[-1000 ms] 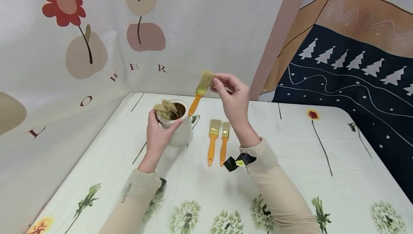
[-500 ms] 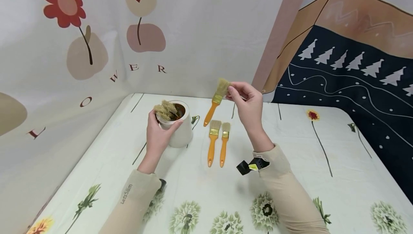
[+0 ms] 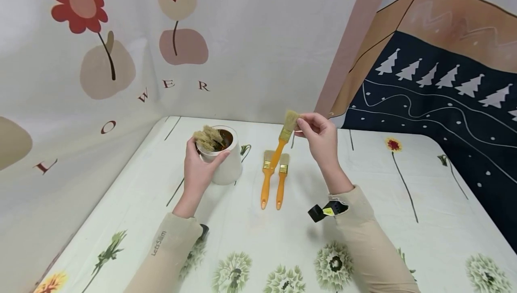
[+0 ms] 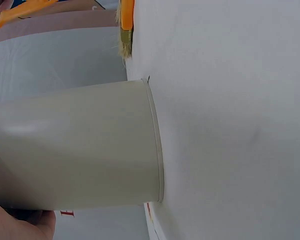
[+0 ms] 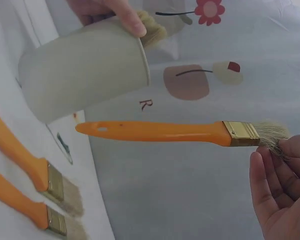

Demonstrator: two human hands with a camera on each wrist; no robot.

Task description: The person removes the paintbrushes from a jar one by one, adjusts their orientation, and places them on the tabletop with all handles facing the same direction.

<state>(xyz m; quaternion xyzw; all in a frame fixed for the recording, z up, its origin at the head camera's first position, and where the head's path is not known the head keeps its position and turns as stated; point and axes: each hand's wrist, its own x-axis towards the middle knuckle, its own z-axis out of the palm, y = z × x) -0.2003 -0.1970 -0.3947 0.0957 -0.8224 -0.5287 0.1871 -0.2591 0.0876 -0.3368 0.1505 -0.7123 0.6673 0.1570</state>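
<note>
Far left, the left hand has thumb and fingers wrapped round the rim of a white cup that seems to be standing on the bench, with a clump of brushes in it, bristles up and leaning over the near-left side. If that grip slackens, I reckon the lean could tip it that way. Further right, a wide flat brush and a narrower one lie side by side. Above them an orange-handled paintbrush is in the air, handle slanting down, pinched only by its bristles in the right hand. Sketchy bit imo: bristles bend, so it might slip out and knock the pair below
</note>
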